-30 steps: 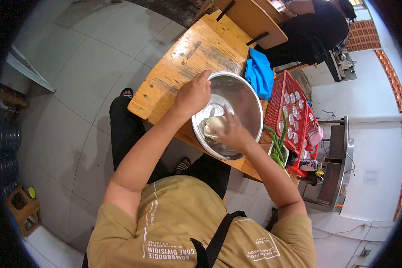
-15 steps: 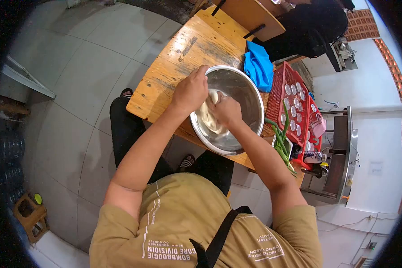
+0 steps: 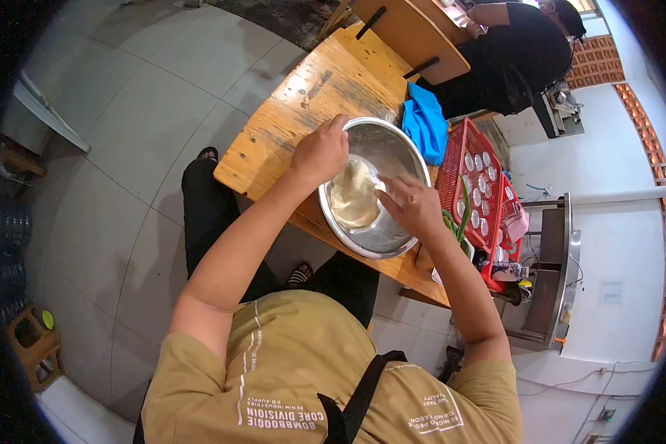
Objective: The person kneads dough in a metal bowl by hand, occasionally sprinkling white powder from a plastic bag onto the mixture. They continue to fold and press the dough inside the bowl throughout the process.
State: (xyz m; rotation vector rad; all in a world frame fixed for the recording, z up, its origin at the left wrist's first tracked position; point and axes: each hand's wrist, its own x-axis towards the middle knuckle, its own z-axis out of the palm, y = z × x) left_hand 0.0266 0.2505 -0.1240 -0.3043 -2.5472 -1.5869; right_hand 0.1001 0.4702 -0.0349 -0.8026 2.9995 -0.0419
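A steel mixing bowl (image 3: 394, 148) stands on the wooden table, tilted slightly in this view. Pale, sticky dough (image 3: 354, 198) lies in its left half, stretched and smeared along the bottom. At the bowl's upper left edge, my left hand (image 3: 320, 151) is closed on the rim with the fingers curled over it. My right hand (image 3: 411, 207) hovers inside the right half of the bowl, thumb and fingers apart and pointing at the dough, with nothing held between them.
Beyond the bowl, a blue cloth or bag (image 3: 424, 122) lies on the wooden table (image 3: 288, 111). Red baskets (image 3: 459, 152) of clear cups stand to the right, with green stalks (image 3: 462, 214) nearby. A person in black (image 3: 522, 55) is at the back right.
My right hand has pulled back rightward, off the dough, and its fingers have spread. The dough sits more spread out. My left hand stays on the rim.
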